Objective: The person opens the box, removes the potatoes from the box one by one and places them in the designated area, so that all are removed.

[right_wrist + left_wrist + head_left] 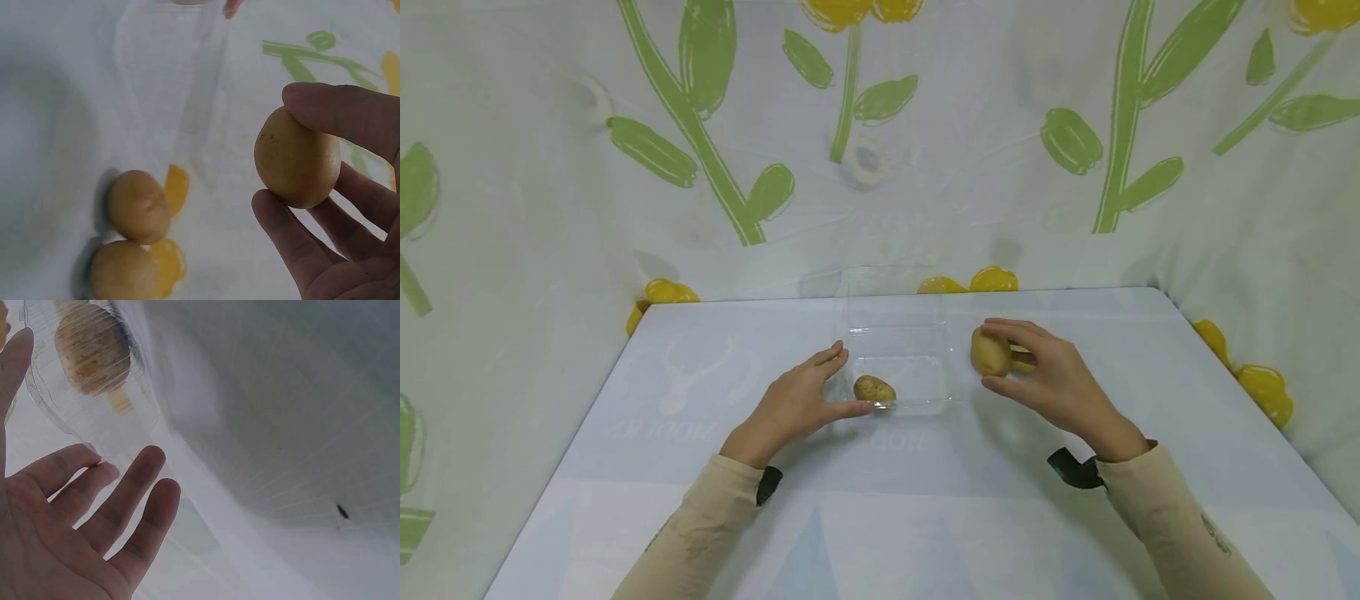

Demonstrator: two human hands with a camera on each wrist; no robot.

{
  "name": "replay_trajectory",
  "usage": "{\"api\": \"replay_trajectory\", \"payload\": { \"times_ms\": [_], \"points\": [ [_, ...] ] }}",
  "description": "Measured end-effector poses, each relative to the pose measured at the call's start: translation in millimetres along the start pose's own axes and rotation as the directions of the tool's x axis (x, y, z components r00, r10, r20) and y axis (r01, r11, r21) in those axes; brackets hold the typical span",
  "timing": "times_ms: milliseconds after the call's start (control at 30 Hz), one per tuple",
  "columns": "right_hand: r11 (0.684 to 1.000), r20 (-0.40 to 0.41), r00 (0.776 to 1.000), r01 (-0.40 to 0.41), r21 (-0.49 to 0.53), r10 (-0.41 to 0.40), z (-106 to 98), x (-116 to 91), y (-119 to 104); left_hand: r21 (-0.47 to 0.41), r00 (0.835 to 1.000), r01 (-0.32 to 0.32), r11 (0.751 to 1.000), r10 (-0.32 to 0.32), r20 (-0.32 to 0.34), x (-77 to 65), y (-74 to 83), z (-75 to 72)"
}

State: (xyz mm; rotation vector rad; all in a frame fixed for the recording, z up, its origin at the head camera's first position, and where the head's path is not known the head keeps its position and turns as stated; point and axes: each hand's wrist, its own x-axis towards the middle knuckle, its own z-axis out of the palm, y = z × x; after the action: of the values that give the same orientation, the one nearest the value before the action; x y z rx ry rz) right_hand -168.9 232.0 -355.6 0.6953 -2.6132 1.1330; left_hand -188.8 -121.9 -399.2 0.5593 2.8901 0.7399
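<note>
A potato (990, 353) is pinched between the thumb and fingers of my right hand (1051, 377), raised to the right of a clear plastic container (917, 408). The lid side of the container stands up at the back. Inside, at the front left, lies another potato (874, 389). My left hand (801, 407) touches the container's left side, thumb along the front rim, fingers spread. In the left wrist view, the thumb and fingertips (153, 459) are mostly straight, and the potato (94, 353) shows through the plastic.
Two more potatoes, one upper (139, 206) and one lower (124, 272), lie close together on the table in the right wrist view. Head view shows them mostly behind my right hand. A flower-print curtain (940, 192) hangs beyond the white table (1000, 533).
</note>
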Motion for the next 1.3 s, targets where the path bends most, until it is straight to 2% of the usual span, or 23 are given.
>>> {"api": "replay_trajectory", "payload": {
  "times_ms": [233,433,633,800,1300],
  "points": [
    [0.996,0.009,1.0,0.005,-0.088,-0.004,6,-12,18,-0.002,1.0,0.014,1.0,-0.014,0.008,0.2,1.0,-0.5],
    [0.994,0.053,0.998,-0.04,-0.101,0.046,13,-18,28,-0.001,1.0,0.016,1.0,-0.016,0.006,-0.3,2.1,-1.5],
    [0.995,0.088,0.996,-0.022,-0.096,0.03,18,-20,33,0.0,1.0,0.009,1.0,-0.009,0.003,-0.4,1.3,-0.6],
    [0.993,0.116,0.991,-0.056,-0.102,0.068,21,-22,36,-0.01,1.0,0.006,1.0,-0.006,0.006,-0.4,1.3,-0.3],
    [0.983,0.164,0.977,-0.113,-0.146,0.137,30,-26,43,-0.02,1.0,0.003,1.0,-0.003,0.001,-0.3,0.1,1.2]
  ]
}}
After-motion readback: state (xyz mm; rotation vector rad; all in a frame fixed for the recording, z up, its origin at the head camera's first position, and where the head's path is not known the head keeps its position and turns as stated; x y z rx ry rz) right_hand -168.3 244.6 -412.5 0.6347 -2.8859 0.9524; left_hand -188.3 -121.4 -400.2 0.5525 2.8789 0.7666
